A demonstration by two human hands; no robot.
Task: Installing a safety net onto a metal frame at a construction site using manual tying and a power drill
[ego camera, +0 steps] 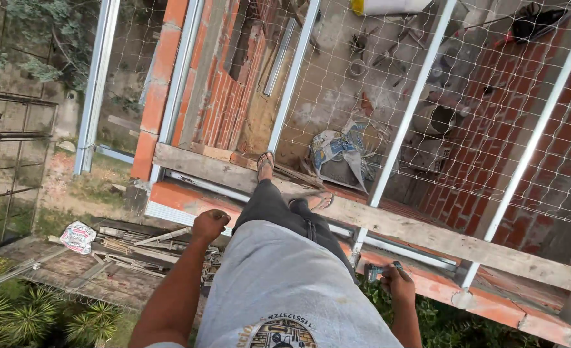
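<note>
Two hands: left hand (209,225) curled in a loose fist, empty; right hand (398,281) closed round one small dark tool (381,271), boxy, partly hidden. One rough wooden plank (440,237) ran beyond both hands, with two sandalled feet on it. Four pale metal rails (409,106), mesh netting, red brick wall (521,96). One crumpled sack (340,151) lay beyond the plank.

I see a dark tool (379,271) with a reddish tip just at my right hand's (399,283) fingers. Beyond them run an orange-red brick ledge (188,196), a pale grey-brown plank (427,235) and white metal posts (408,109). A white net (492,116) of diamond mesh spreads above. My grey shirt (285,283) and black trousers (279,206) sit between both hands.
</note>
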